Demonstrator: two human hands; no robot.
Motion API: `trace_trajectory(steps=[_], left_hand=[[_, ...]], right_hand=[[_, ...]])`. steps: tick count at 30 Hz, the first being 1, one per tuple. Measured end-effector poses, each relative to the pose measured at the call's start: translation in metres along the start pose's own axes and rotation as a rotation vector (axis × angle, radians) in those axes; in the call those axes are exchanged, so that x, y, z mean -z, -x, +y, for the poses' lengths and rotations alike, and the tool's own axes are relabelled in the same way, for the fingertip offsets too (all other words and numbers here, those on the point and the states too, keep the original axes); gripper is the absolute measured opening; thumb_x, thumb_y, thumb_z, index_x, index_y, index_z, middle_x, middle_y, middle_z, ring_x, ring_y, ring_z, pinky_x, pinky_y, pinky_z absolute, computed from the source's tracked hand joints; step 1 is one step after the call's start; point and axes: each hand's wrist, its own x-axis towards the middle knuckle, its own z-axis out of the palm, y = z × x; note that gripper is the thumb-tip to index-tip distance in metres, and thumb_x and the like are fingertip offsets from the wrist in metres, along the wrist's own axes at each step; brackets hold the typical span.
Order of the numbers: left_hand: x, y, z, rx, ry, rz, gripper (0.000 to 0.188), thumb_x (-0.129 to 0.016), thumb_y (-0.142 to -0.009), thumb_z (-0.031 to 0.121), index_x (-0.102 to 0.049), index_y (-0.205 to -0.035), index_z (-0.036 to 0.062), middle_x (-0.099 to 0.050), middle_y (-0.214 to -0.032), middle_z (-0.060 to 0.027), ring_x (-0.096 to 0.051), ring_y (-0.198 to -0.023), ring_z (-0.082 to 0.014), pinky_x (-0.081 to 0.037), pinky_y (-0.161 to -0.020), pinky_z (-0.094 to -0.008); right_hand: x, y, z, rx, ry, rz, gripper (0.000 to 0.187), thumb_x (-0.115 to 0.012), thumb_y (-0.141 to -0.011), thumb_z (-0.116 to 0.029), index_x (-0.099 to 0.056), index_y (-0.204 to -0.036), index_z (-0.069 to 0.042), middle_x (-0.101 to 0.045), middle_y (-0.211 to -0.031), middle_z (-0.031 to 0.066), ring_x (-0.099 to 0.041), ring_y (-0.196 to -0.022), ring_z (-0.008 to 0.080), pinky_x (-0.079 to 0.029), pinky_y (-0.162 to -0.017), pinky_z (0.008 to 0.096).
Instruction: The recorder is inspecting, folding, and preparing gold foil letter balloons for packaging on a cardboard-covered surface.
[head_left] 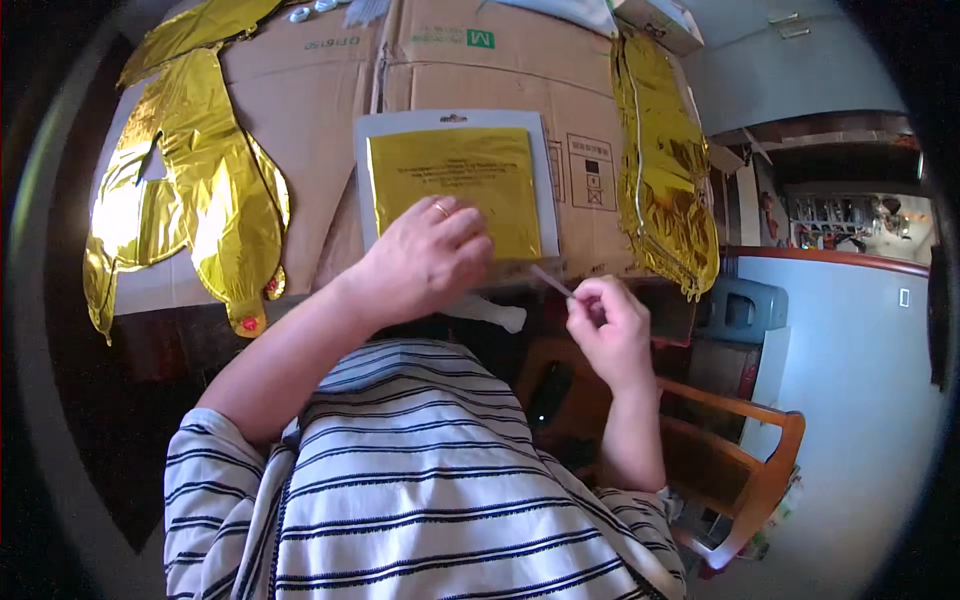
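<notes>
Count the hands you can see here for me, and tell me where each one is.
2: the left hand, over the lower part of the gold packet, and the right hand, beside it, pinching a thin strip.

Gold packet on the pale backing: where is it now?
In the head view, the gold packet lies just above centre on the cardboard, partly hidden behind the left hand.

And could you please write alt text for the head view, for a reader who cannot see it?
A person's left hand is over a flat gold package on brown cardboard, while the right hand pinches a thin strip near the package's lower right corner. Shiny gold foil pieces lie to either side.
</notes>
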Motion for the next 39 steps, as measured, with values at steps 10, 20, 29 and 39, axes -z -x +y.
trace_trajectory(steps=[10,20,29,39], left_hand=[[-0.003,0.006,0.003,-0.001,0.062,0.064,0.021,-0.075,-0.078,0.006,-0.066,-0.097,0.0023,-0.065,-0.105,-0.0127,-0.065,-0.107,-0.0337,-0.051,-0.100,-0.0464],[-0.014,0.014,0.001,-0.104,-0.043,0.114,0.025,-0.076,-0.077,0.007,-0.066,-0.100,0.0025,-0.065,-0.104,-0.0120,-0.066,-0.108,-0.0309,-0.050,-0.101,-0.0501],[-0.011,0.013,0.001,-0.101,-0.055,0.029,0.027,-0.076,-0.076,0.010,-0.065,-0.099,0.0022,-0.064,-0.105,-0.0121,-0.064,-0.110,-0.0315,-0.051,-0.100,-0.0497],[-0.009,0.012,-0.002,-0.100,-0.020,0.027,0.031,-0.075,-0.075,0.010,-0.064,-0.103,0.0021,-0.063,-0.106,-0.0128,-0.064,-0.111,-0.0328,-0.051,-0.101,-0.0504]], right_hand=[[-0.036,-0.004,-0.005,0.346,0.188,0.169,0.024,-0.073,-0.075,0.003,-0.057,-0.091,-0.006,-0.058,-0.082,0.0087,-0.062,-0.074,0.0287,-0.052,-0.067,0.0389],[-0.051,-0.008,0.004,0.163,0.295,0.333,0.018,-0.073,-0.082,-0.001,-0.059,-0.093,-0.006,-0.061,-0.080,0.0109,-0.064,-0.069,0.0305,-0.053,-0.062,0.0407],[-0.045,-0.020,0.005,0.105,0.057,0.187,0.031,-0.073,-0.085,-0.005,-0.065,-0.114,-0.006,-0.066,-0.095,0.0110,-0.067,-0.078,0.0293,-0.056,-0.068,0.0395],[-0.032,-0.055,0.026,0.505,0.313,0.072,0.034,-0.074,-0.080,-0.004,-0.066,-0.114,-0.002,-0.065,-0.116,0.0106,-0.063,-0.088,0.0279,-0.055,-0.082,0.0379]])
